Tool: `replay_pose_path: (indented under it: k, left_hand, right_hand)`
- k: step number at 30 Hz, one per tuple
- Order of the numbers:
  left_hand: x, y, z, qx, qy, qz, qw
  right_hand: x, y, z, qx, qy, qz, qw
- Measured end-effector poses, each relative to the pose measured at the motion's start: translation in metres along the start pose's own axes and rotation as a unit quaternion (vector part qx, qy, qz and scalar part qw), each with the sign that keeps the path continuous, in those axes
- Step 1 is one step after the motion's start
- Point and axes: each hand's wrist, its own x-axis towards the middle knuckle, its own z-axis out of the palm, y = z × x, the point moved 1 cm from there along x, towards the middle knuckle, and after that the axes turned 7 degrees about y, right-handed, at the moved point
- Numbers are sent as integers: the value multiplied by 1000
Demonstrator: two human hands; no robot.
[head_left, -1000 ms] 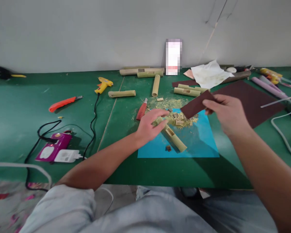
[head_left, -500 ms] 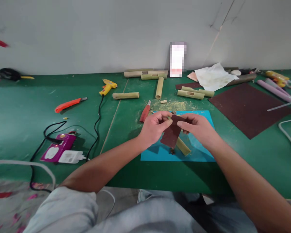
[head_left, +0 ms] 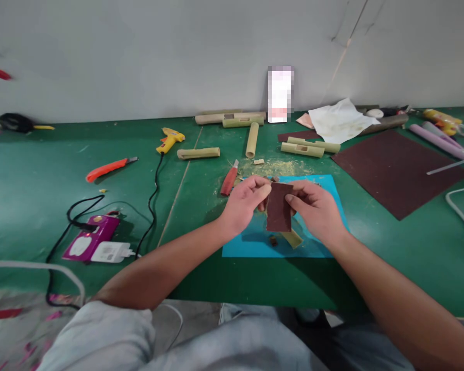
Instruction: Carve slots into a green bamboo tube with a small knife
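A small dark brown sheet [head_left: 279, 208] hangs nearly upright between my two hands. My left hand [head_left: 248, 201] pinches its upper left edge, and my right hand [head_left: 314, 205] grips its upper right edge. Below the sheet, a bamboo piece [head_left: 293, 238] lies on the blue mat [head_left: 239, 248], partly hidden by the sheet. Beside it sits a small dark brown bit [head_left: 272, 240]. Just left of the mat, near my left hand, rests a red-handled knife [head_left: 229, 178] with its blade pointing away from me.
Bamboo tubes [head_left: 252, 140] and sawdust lie behind the mat. A large brown sheet [head_left: 398, 172] is at the right, with a white cloth [head_left: 338, 121] behind. To the left are a yellow glue gun [head_left: 170, 140], an orange cutter [head_left: 110, 169] and a purple power strip [head_left: 90, 237].
The small brown sheet has turned from a slant to nearly upright and now faces me more squarely. My right hand's grip has shifted to its right edge.
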Motion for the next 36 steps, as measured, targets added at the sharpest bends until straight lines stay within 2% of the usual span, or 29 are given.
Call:
replay_pose_path:
  k: [4, 7, 13, 19, 25, 28, 31, 36]
  left_hand:
    - [-1, 6, 0, 41, -35, -16, 998]
    - [1, 9, -1, 74, -38, -28, 996]
    - [6, 7, -4, 76, -61, -70, 993]
    - [11, 7, -4, 51, -77, -85, 992]
    - [7, 7, -3, 65, -46, -39, 996]
    - [3, 9, -1, 77, -25, 3, 997]
    - [-1, 11, 1, 103, -15, 36, 994]
    - [0, 12, 0, 75, -24, 11, 997]
  right_hand:
    - [1, 5, -1, -30, -2, -29, 999]
    - [2, 7, -2, -56, -5, -51, 997]
    - [4, 6, -7, -105, -8, -84, 991]
    - [6, 5, -10, -91, -13, -52, 994]
    - [2, 3, -7, -19, 1, -10, 1000]
    - [1, 5, -6, -33, 5, 7, 999]
    - [1, 3, -6, -56, 13, -7, 998]
    - [1, -1, -8, -44, 14, -21, 999]
